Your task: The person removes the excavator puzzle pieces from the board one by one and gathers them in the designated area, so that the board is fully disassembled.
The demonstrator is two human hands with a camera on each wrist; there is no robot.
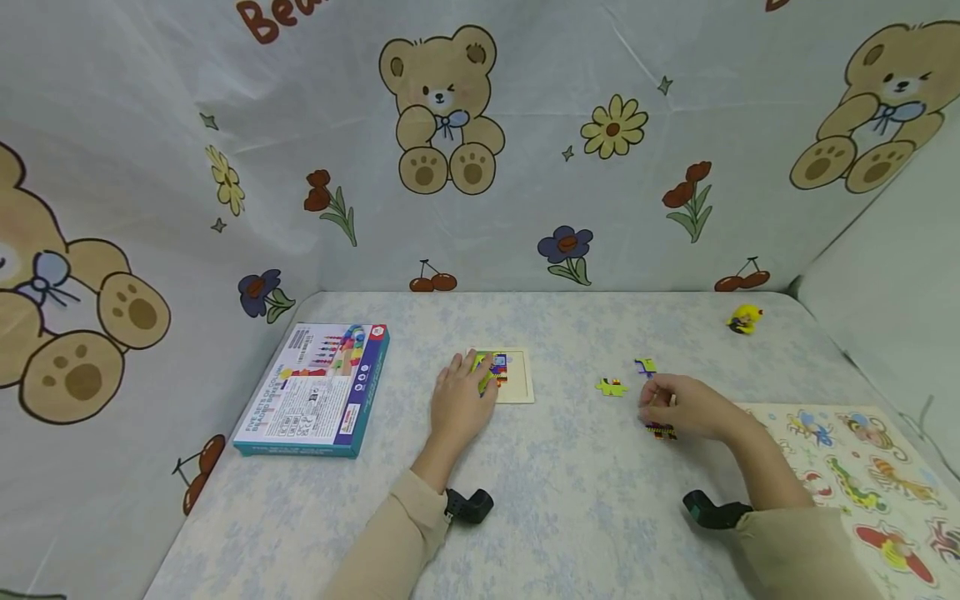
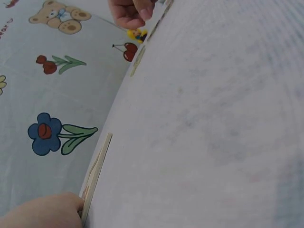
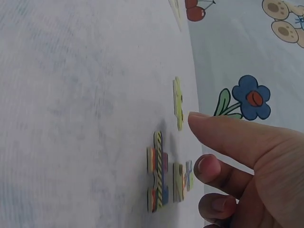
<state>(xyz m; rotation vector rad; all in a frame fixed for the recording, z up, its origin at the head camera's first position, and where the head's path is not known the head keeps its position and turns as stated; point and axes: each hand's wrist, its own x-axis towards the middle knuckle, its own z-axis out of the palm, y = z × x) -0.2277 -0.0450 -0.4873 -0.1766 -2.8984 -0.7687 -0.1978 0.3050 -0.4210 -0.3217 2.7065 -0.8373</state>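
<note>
My left hand rests with extended fingers on a shallow wooden puzzle board, partly covering the colourful pieces fitted in its left part. In the left wrist view, the board shows edge-on beside that hand. My right hand hovers over loose jigsaw pieces, its thumb and fingers apart with nothing between them in the right wrist view. A striped piece lies just below this hand, and a purple and yellow piece lies beyond it. Left of them is a yellow-green piece.
A boxed toy set lies at the table's left. On the right, a sheet with animal pictures is partly under the right forearm. A small yellow toy figure stands near the back right. A bear-print cloth hangs behind.
</note>
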